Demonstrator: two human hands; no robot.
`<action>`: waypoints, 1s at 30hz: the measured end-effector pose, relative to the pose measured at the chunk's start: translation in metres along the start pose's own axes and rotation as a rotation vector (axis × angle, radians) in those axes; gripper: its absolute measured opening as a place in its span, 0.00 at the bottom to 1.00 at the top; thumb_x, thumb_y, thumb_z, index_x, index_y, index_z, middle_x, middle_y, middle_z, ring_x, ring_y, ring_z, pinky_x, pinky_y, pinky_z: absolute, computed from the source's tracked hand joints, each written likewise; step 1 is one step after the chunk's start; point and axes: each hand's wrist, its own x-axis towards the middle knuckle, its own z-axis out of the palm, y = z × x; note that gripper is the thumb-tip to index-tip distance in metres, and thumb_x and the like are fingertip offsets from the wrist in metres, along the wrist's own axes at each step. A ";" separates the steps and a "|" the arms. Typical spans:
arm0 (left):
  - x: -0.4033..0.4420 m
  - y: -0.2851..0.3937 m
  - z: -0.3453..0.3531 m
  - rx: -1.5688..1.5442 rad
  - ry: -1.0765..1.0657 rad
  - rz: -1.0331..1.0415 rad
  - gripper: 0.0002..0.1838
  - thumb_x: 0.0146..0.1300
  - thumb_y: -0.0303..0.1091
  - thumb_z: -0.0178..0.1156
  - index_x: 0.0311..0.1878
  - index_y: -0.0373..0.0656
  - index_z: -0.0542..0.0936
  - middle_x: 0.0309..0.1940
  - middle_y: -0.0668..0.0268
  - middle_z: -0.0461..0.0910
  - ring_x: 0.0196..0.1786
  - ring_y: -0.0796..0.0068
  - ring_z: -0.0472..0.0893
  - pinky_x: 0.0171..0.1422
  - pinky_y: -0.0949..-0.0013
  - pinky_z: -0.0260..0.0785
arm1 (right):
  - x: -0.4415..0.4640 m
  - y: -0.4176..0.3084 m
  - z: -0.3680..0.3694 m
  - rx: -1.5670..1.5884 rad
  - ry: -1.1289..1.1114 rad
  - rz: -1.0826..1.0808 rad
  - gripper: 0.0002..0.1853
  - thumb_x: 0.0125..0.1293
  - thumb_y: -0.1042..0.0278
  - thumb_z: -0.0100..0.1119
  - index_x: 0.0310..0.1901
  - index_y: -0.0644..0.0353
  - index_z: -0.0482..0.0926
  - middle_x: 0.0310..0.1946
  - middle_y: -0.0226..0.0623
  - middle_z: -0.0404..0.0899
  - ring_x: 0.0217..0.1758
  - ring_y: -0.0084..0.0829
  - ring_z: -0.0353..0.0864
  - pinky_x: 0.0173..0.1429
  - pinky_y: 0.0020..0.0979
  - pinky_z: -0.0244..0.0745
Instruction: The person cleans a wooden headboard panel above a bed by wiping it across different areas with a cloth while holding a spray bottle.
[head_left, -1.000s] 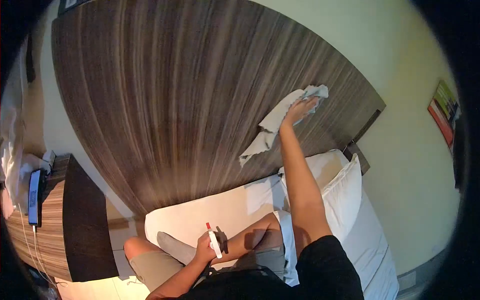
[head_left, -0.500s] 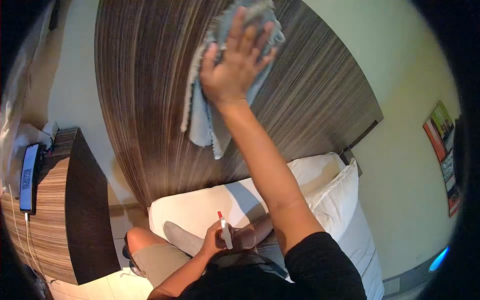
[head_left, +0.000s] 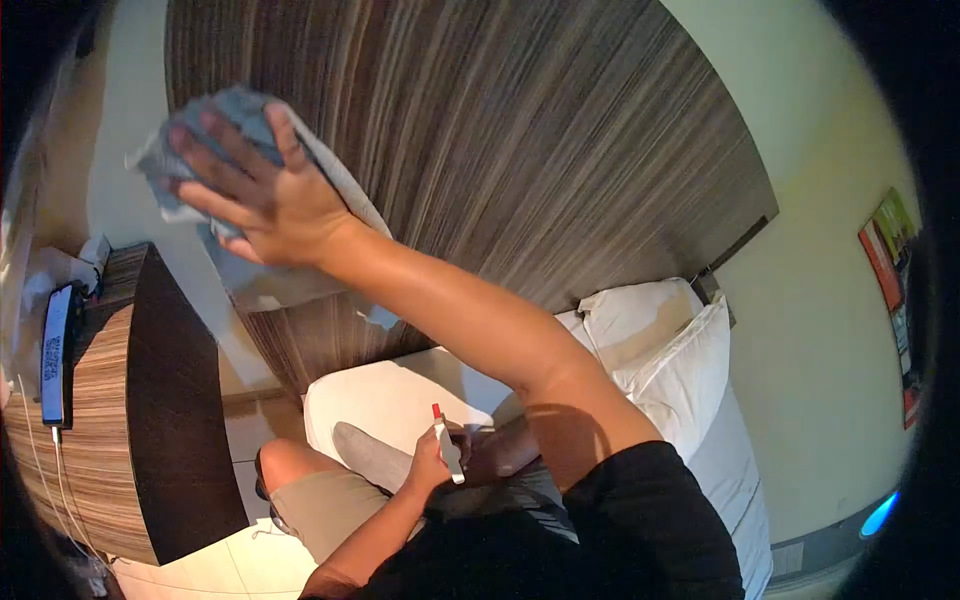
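My right hand (head_left: 260, 200) is stretched to the upper left, holding a grey-blue cloth (head_left: 235, 105) flat under its spread fingers. The cloth lies over the left edge of the dark wood-grain headboard (head_left: 480, 150), and a loose fold trails below my wrist. Down in front of my body, my left hand (head_left: 428, 468) is closed around what looks like a spray bottle. Its white head (head_left: 450, 455) and red nozzle (head_left: 436, 411) show; the rest is hidden by my hand and body.
At left stands a wood-grain bedside table (head_left: 105, 370), bearing a phone (head_left: 58, 350) on a white cable. Under me is a white bed (head_left: 370, 395), with pillows (head_left: 680, 360) at right. A colourful picture (head_left: 890, 290) hangs on the right wall.
My right hand and the cloth have swept left and down across the headboard, from its upper middle to its left edge. My left hand keeps hold of the bottle, almost unmoved.
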 end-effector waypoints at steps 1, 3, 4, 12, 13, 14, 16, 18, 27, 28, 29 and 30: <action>0.000 -0.003 0.001 -0.015 0.014 -0.048 0.16 0.43 0.21 0.68 0.38 0.38 0.77 0.30 0.65 0.79 0.33 0.71 0.80 0.40 0.68 0.73 | -0.011 -0.002 -0.001 0.004 -0.006 -0.008 0.45 0.45 0.38 0.63 0.69 0.28 0.63 0.77 0.30 0.50 0.80 0.40 0.44 0.76 0.66 0.22; -0.002 -0.001 0.004 -0.139 0.077 -0.071 0.13 0.44 0.21 0.66 0.36 0.38 0.78 0.30 0.64 0.79 0.32 0.68 0.81 0.39 0.66 0.74 | -0.033 0.002 -0.001 0.021 -0.018 -0.003 0.44 0.45 0.38 0.63 0.69 0.27 0.63 0.77 0.28 0.49 0.80 0.38 0.45 0.76 0.64 0.21; -0.002 0.005 0.005 -0.178 0.097 -0.082 0.12 0.45 0.22 0.66 0.35 0.38 0.78 0.29 0.64 0.80 0.32 0.67 0.81 0.39 0.66 0.74 | -0.044 0.005 -0.002 0.039 -0.032 -0.009 0.44 0.45 0.39 0.64 0.69 0.26 0.63 0.77 0.27 0.49 0.80 0.35 0.46 0.77 0.62 0.20; 0.000 0.043 0.019 0.241 0.106 0.371 0.04 0.57 0.26 0.60 0.33 0.37 0.77 0.29 0.61 0.79 0.33 0.68 0.80 0.42 0.66 0.73 | -0.132 0.055 -0.013 -0.058 -0.018 0.172 0.38 0.41 0.35 0.64 0.60 0.24 0.72 0.78 0.25 0.46 0.81 0.33 0.40 0.77 0.61 0.18; 0.000 0.042 0.018 0.284 0.102 0.395 0.04 0.57 0.26 0.60 0.34 0.37 0.77 0.30 0.61 0.80 0.34 0.67 0.81 0.42 0.66 0.74 | -0.142 0.064 -0.014 -0.050 -0.020 0.206 0.39 0.42 0.37 0.63 0.62 0.22 0.71 0.78 0.24 0.46 0.81 0.35 0.39 0.77 0.61 0.19; 0.000 0.040 0.018 0.326 0.097 0.419 0.04 0.57 0.26 0.60 0.34 0.37 0.77 0.31 0.61 0.80 0.35 0.67 0.81 0.43 0.66 0.74 | -0.153 0.073 -0.016 -0.049 -0.026 0.218 0.39 0.42 0.37 0.63 0.62 0.22 0.71 0.78 0.24 0.46 0.81 0.35 0.39 0.77 0.61 0.19; 0.000 0.030 0.017 0.351 0.089 0.472 0.04 0.56 0.26 0.61 0.35 0.38 0.77 0.32 0.60 0.80 0.37 0.65 0.81 0.44 0.65 0.74 | -0.173 0.091 -0.024 -0.092 -0.014 0.298 0.36 0.49 0.40 0.54 0.66 0.21 0.69 0.77 0.30 0.49 0.81 0.41 0.43 0.76 0.59 0.24; -0.002 0.027 0.018 0.475 0.112 0.475 0.05 0.57 0.26 0.61 0.35 0.39 0.77 0.32 0.59 0.80 0.37 0.63 0.81 0.46 0.64 0.75 | -0.193 0.111 -0.031 -0.139 -0.016 0.318 0.34 0.51 0.39 0.52 0.66 0.22 0.70 0.77 0.33 0.49 0.81 0.44 0.42 0.75 0.59 0.27; 0.005 0.021 0.018 0.472 0.079 0.466 0.06 0.57 0.28 0.62 0.34 0.42 0.73 0.30 0.59 0.78 0.36 0.59 0.80 0.46 0.57 0.74 | -0.279 0.189 -0.050 -0.150 0.162 0.630 0.36 0.60 0.45 0.44 0.72 0.41 0.63 0.77 0.46 0.46 0.80 0.52 0.37 0.75 0.60 0.26; 0.005 0.021 0.017 0.470 0.080 0.462 0.06 0.57 0.28 0.62 0.34 0.42 0.73 0.30 0.59 0.78 0.36 0.59 0.80 0.46 0.57 0.74 | -0.293 0.196 -0.050 -0.147 0.158 0.631 0.36 0.60 0.45 0.44 0.72 0.41 0.63 0.77 0.46 0.46 0.80 0.52 0.37 0.75 0.60 0.26; 0.005 0.021 0.016 0.509 0.079 0.475 0.06 0.57 0.28 0.62 0.34 0.42 0.73 0.30 0.59 0.78 0.36 0.58 0.80 0.46 0.57 0.74 | -0.306 0.203 -0.050 -0.134 0.217 0.698 0.38 0.60 0.43 0.44 0.73 0.41 0.60 0.77 0.45 0.45 0.80 0.52 0.37 0.74 0.62 0.26; 0.005 0.021 0.016 0.549 0.078 0.487 0.07 0.57 0.28 0.62 0.35 0.42 0.73 0.30 0.59 0.78 0.36 0.58 0.79 0.46 0.57 0.74 | -0.320 0.208 -0.049 -0.119 0.278 0.765 0.40 0.60 0.40 0.45 0.74 0.42 0.57 0.78 0.43 0.45 0.80 0.53 0.38 0.74 0.64 0.26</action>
